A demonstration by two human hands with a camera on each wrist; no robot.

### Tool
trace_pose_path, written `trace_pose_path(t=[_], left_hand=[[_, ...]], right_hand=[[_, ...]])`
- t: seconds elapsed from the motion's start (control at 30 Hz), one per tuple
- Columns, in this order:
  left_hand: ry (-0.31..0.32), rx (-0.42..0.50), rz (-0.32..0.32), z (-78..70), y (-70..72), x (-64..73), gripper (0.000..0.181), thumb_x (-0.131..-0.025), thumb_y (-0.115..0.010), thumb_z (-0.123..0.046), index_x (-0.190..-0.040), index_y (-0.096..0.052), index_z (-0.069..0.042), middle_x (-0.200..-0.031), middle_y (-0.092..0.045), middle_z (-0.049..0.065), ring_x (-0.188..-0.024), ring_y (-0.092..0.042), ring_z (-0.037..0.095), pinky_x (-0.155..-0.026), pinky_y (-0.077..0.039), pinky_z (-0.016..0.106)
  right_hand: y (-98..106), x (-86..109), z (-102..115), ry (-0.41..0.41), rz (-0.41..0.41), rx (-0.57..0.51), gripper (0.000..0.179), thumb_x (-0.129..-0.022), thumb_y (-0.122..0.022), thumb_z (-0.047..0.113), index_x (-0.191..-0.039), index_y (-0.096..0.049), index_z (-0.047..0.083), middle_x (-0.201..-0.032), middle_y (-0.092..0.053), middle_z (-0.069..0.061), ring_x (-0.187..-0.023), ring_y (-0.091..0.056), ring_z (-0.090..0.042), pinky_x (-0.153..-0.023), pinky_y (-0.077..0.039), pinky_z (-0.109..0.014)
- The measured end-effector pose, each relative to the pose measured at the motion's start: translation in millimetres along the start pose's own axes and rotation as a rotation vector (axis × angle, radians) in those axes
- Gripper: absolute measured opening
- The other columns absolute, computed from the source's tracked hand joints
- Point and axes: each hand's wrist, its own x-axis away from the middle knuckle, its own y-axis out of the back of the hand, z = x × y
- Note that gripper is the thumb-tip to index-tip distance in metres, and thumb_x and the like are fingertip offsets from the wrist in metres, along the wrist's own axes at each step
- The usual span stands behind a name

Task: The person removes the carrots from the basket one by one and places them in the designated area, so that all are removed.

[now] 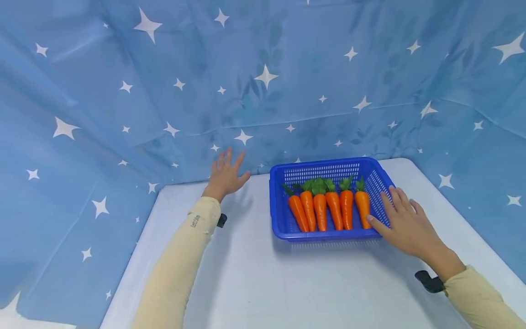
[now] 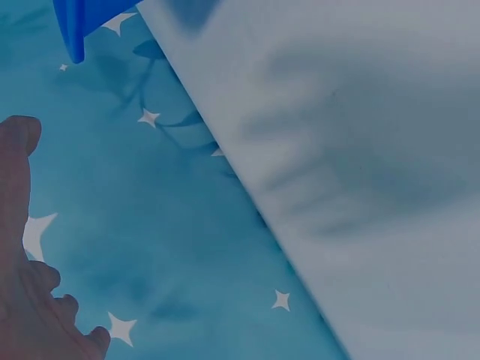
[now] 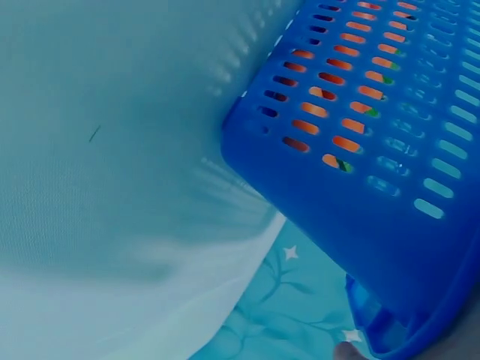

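Observation:
A blue plastic basket [image 1: 324,236] with slotted walls stands at the far side of the table. Several orange carrots [image 1: 319,212] with green tops lie side by side in it. My right hand [image 1: 404,224] is at the basket's right front corner, fingers spread, thumb over the rim; whether it touches the rim I cannot tell. In the right wrist view, the slotted basket wall [image 3: 300,187] fills the right side, carrots showing through the slots. Left of the basket, my left hand [image 1: 227,177] reaches toward the table's far edge with fingers spread, holding nothing.
A white-covered table [image 1: 312,288] lies beneath, its far edge close to a blue curtain [image 1: 197,91] with white stars and leaf shapes. The curtain also hangs along the left and right sides. A small green sliver [image 3: 94,133] shows on the white surface.

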Motion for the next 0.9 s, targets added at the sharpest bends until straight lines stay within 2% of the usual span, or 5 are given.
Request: trace_pose_path(t=[0.2, 0.43, 0.63, 0.8, 0.9], left_hand=[[-0.050, 0.001, -0.026, -9.1, 6.7, -0.5, 0.079, -0.111, -0.044, -0.055, -0.175, -0.009, -0.023, -0.177, 0.003, 0.022, -0.162, 0.005, 0.044, -0.129, -0.008, 0.064], [-0.063, 0.117, -0.027, -21.6, 13.6, -1.2, 0.087, -0.110, -0.046, -0.057, -0.174, -0.004, -0.017, -0.177, 0.002, 0.023, -0.163, 0.003, 0.044, -0.131, -0.006, 0.060], [-0.041, 0.374, -0.010, -36.2, 22.8, -2.0, 0.090, -0.111, -0.046, -0.057, -0.173, 0.000, -0.012, -0.177, 0.001, 0.023, -0.163, 0.000, 0.040, -0.131, -0.008, 0.057], [-0.018, 0.610, -0.001, -46.3, 28.4, 1.6, 0.091, -0.111, -0.047, -0.056, -0.173, 0.001, -0.011, -0.179, -0.002, 0.013, -0.164, -0.004, 0.030, -0.132, -0.011, 0.050], [-0.001, 0.696, 0.012, -50.9, 30.3, 4.7, 0.092, -0.110, -0.048, -0.059, -0.173, -0.001, -0.011, -0.179, -0.004, 0.009, -0.164, -0.009, 0.029, -0.132, -0.014, 0.050]], right_hand=[[0, -1.3, -3, 0.005, -0.006, 0.019, 0.096, -0.108, -0.053, 0.057, -0.159, -0.025, -0.020, -0.163, -0.015, -0.046, -0.152, -0.015, -0.062, -0.117, -0.019, -0.081], [2, -1.2, -2, 0.015, 0.000, 0.001, 0.096, -0.109, -0.052, 0.055, -0.156, -0.025, -0.024, -0.163, -0.015, -0.048, -0.152, -0.013, -0.062, -0.120, -0.019, -0.078], [-2, -2.0, -7, 0.024, -0.013, 0.006, 0.095, -0.109, -0.051, 0.054, -0.154, -0.025, -0.025, -0.162, -0.015, -0.048, -0.152, -0.013, -0.062, -0.120, -0.019, -0.077], [-4, -2.3, -7, 0.028, -0.017, 0.010, 0.096, -0.109, -0.051, 0.055, -0.154, -0.026, -0.026, -0.162, -0.016, -0.048, -0.152, -0.014, -0.062, -0.118, -0.022, -0.078], [-4, -2.5, -6, 0.031, -0.018, 0.011, 0.097, -0.108, -0.051, 0.055, -0.154, -0.025, -0.026, -0.162, -0.016, -0.048, -0.152, -0.014, -0.062, -0.118, -0.021, -0.078]])
